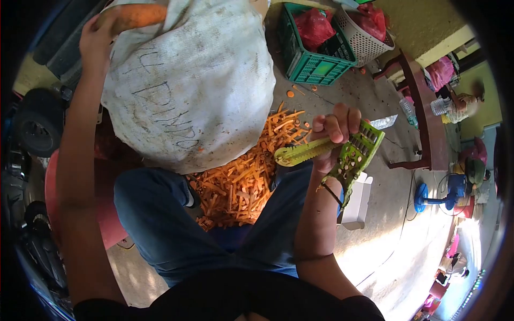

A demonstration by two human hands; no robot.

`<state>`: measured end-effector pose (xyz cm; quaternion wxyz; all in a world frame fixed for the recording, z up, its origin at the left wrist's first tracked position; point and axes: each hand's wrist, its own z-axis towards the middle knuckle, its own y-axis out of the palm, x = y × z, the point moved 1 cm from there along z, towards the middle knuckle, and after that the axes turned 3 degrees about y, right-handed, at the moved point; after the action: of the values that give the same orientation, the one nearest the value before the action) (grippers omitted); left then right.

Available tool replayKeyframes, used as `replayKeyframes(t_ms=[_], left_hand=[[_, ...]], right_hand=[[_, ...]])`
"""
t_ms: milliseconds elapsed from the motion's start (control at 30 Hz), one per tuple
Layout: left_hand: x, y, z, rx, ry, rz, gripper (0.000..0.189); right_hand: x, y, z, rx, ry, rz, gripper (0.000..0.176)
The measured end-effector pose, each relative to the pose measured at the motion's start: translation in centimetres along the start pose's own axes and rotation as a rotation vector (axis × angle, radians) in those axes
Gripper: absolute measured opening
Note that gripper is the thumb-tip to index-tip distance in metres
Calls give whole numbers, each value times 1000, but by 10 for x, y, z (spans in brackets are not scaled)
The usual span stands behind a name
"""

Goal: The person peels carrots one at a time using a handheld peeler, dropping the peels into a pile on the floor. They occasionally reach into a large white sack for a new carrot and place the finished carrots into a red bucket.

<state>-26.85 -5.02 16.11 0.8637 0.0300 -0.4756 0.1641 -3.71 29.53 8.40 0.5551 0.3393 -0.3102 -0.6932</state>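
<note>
Curling round what, that left hand (99, 40), far off on the left? asks the first.

An orange carrot (140, 16), says the second. The fingers are wrapped round its near end, and the carrot lies across the top of the white sack (187, 91), right at the sack's mouth.

And the sack itself?

It bulges between the person's knees and the far wall, with dark letters scrawled on its cloth. Its lower edge touches the pile of carrot strips (241, 176) on the floor.

What about the right hand (334, 131)?

It is raised on the right and clenched round a green slicer (356, 155). The fingers fold over the slicer's far edge, and a pale handle sticks out to the left. Orange bits cling to the blades.

Where do the strips lie?

They are heaped on the floor between the two knees in blue jeans, just left of the slicer and below it.

Anything farther off?

A green crate (310, 61) and a white basket (364, 40) stand far right, each holding red bags. A white box (357, 200) sits near the right forearm.
</note>
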Motion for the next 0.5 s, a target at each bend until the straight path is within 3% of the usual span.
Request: replayKeyframes(t_ms=[100,200,233,300,333,400,467,500], left_hand=[[55,-11,-55,110,-416,-709,35],[62,-23,-132,15,-723,-981,38],[57,-24,-159,-150,-832,-1144,39],[61,-9,-211,-132,-1069,-1310,40],[55,-4,-234,-139,-1123,-1313,42],[35,6,-274,-67,-1252,-1295,49],[27,14,-304,-16,-1312,-1321,53],[26,17,-314,-122,-1330,-1482,53]], right_hand=[[7,-8,0,43,24,-64,25],[17,-7,-4,166,56,-190,25],[19,-6,-7,321,153,-355,25],[26,-9,-10,642,296,-690,25],[32,-10,-11,634,307,-694,25],[38,-11,-14,921,269,-1042,24],[41,-13,-19,966,241,-1065,22],[44,-10,-22,976,242,-1072,22]])
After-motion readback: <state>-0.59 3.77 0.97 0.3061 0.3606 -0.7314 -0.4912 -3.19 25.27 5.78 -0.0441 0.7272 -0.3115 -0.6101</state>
